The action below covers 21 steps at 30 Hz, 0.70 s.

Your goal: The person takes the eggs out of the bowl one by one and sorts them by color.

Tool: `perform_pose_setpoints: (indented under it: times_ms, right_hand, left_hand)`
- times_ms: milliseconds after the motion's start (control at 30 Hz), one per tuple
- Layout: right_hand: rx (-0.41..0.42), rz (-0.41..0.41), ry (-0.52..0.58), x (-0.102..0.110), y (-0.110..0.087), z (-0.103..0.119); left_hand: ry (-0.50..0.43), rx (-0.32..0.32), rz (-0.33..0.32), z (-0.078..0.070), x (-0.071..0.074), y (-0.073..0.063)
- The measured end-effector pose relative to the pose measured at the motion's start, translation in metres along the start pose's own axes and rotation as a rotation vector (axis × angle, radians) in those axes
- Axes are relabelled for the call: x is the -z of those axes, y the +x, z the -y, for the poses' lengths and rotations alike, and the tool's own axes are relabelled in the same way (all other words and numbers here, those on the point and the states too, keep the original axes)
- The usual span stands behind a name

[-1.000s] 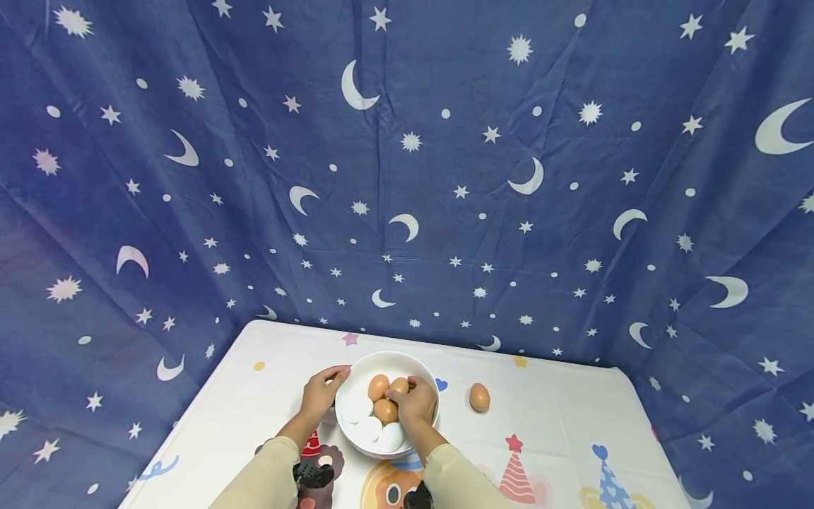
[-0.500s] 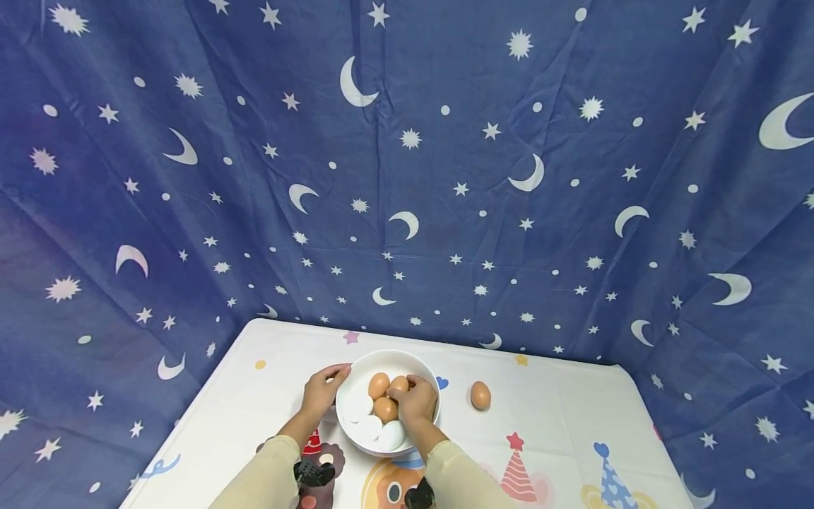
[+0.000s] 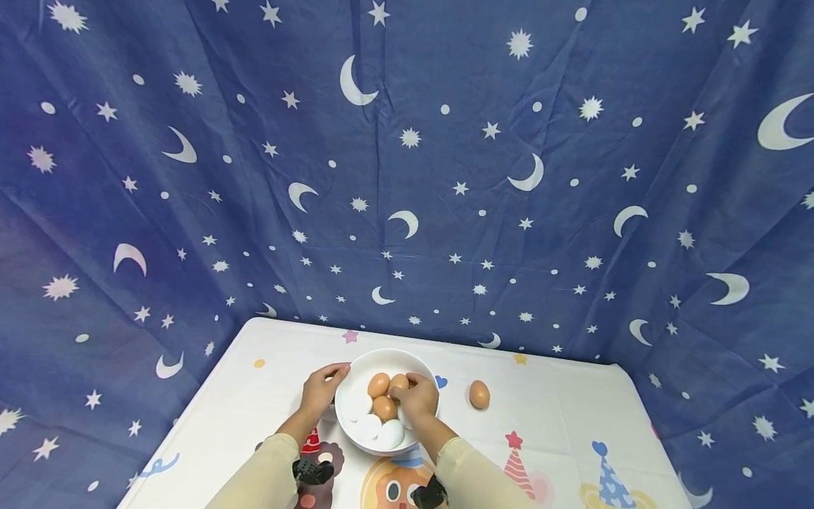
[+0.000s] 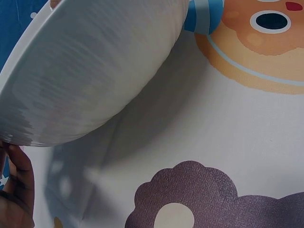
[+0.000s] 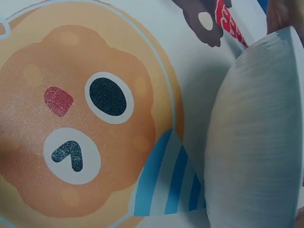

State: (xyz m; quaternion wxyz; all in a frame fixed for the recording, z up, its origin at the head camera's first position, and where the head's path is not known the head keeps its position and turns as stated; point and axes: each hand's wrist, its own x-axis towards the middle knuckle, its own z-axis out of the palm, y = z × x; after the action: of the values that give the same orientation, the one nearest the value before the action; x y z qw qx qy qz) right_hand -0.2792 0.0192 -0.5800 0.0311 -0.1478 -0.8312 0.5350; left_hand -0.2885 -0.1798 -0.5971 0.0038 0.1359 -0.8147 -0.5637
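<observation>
A white bowl (image 3: 356, 371) stands on the table, also large in the left wrist view as its outer wall (image 4: 95, 71). My left hand (image 3: 318, 392) holds its left rim, thumb on top and fingers outside. Inside the bowl, my right hand (image 3: 420, 399) pinches a brown egg (image 3: 399, 382) between thumb and fingers. Two more brown eggs, one at the back (image 3: 378, 384) and one in the middle (image 3: 384, 408), sit beside it. Several white eggs (image 3: 391, 434) fill the near and left part. The right hand covers part of the bowl's right side.
A lone brown egg (image 3: 480, 394) lies on the table to the right of the bowl. The white tablecloth (image 3: 559, 417) carries printed party hats and animal faces. Behind the table hangs a blue curtain (image 3: 432, 177) with moons and stars.
My right hand has shifted slightly right, its forearm swinging out, and more of a white egg shows beneath it. The left hand stays on the bowl's rim.
</observation>
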Motion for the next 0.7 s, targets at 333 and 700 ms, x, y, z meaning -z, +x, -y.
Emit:
perform_pose_setpoints:
  times_ms: [333,700]
  right_hand:
    - [-0.026,0.042,0.048,0.009,-0.002,0.008]
    - [-0.008,0.13,0.105,0.028,-0.011,0.011]
  left_hand:
    - [0.003,-0.024,-0.015,0.003,0.0,0.002]
    - [0.033,-0.031,-0.005,0.004,0.0,0.003]
